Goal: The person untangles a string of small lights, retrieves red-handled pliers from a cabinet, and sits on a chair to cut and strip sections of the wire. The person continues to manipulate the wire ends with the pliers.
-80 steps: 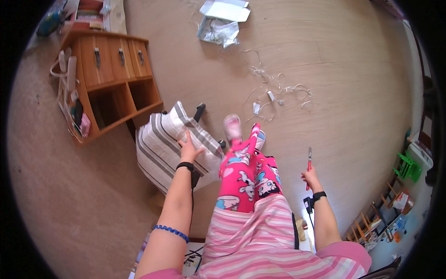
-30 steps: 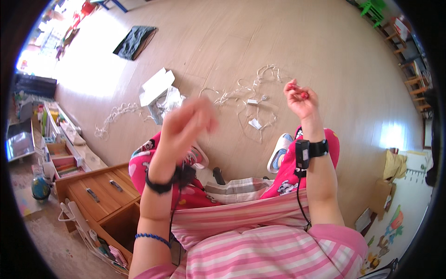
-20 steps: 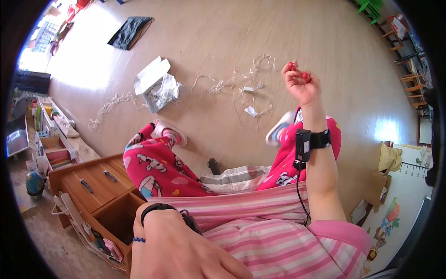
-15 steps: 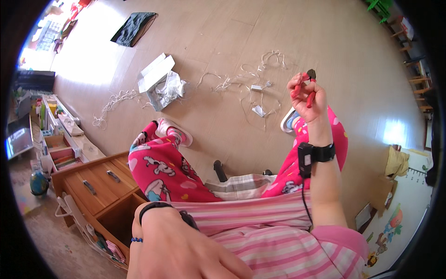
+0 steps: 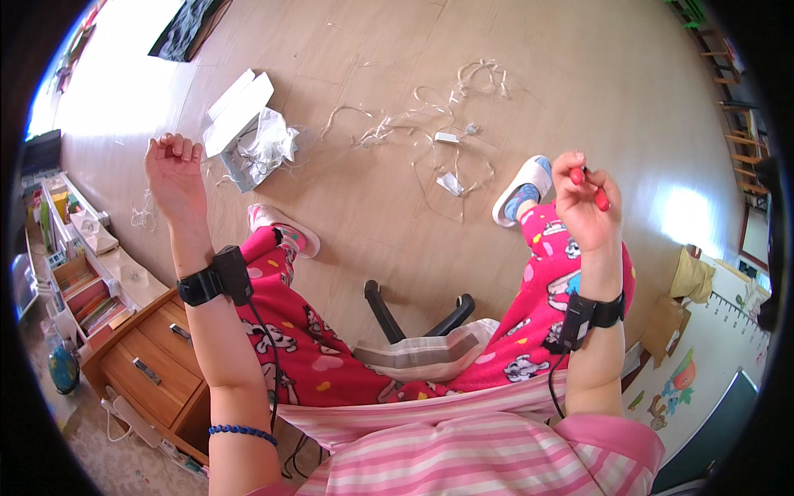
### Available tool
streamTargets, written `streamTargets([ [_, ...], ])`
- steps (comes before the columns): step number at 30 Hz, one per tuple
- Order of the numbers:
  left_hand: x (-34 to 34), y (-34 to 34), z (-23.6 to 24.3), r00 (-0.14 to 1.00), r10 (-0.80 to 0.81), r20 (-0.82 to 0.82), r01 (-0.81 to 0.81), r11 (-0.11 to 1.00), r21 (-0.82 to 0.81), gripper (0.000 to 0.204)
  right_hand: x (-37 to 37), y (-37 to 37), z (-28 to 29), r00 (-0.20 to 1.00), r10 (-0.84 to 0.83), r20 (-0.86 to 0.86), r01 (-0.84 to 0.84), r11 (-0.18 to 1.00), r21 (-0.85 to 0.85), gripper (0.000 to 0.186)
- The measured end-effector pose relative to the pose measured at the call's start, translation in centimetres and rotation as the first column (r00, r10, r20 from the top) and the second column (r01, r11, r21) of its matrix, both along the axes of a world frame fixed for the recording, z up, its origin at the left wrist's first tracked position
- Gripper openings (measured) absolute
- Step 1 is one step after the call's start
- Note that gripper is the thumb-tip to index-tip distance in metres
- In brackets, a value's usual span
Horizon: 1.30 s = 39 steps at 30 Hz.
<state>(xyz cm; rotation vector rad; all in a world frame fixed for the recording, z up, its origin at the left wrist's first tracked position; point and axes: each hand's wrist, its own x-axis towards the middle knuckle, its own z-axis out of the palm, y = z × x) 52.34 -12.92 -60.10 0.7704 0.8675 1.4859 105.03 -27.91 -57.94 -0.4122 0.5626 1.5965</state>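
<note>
Red-handled pliers [image 5: 602, 199] sit in the right hand [image 5: 590, 207], fingers closed around them, right of the white cords [image 5: 379, 132]; the left hand [image 5: 178, 180] (fingers loosely curled, palm bare) hovers left of the open box [image 5: 238, 109].

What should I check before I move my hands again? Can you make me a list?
1. Red-handled hand tool in the right hand: ok, red handles show there.
2. Tool's metal end away from the fingers: cannot tell, the hand hides it.
3. Left hand free: ok, nothing shows in it.
4. Thin, whitish cord lying straight: not ok, it's in loops and tangles on the floor.
5. White cardboard box open: ok, with crumpled clear plastic poking out.
</note>
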Motion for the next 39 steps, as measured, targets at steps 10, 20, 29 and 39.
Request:
streamTargets([
  [10, -1.6, -1.1, 0.8, 0.9, 0.25, -0.356, -0.33, 0.926, -0.183, 0.02, -2.9, 0.8, -1.4, 0.966, 0.099, 0.238, -0.051, 0.978, -0.201, 0.032],
  [20, -1.4, -3.7, -1.7, -0.242, -0.589, -0.771, 0.105, 0.775, -0.624, 0.047, -3.1, 0.5, -1.3, 0.953, 0.156, 0.261, -0.145, 0.988, -0.06, 0.043],
  [29, -1.4, -3.5, -1.9, -0.26, -0.617, -0.742, 0.065, 0.756, -0.651, 0.038, -2.3, 0.3, -1.8, 0.958, 0.082, 0.274, -0.051, 0.992, -0.12, 0.046],
  [39, -1.1, -3.3, -2.7, -0.236, -0.617, -0.751, 0.123, 0.747, -0.653, 0.036, -2.8, 0.7, -0.9, 0.971, 0.05, 0.235, 0.002, 0.977, -0.215, 0.053],
])
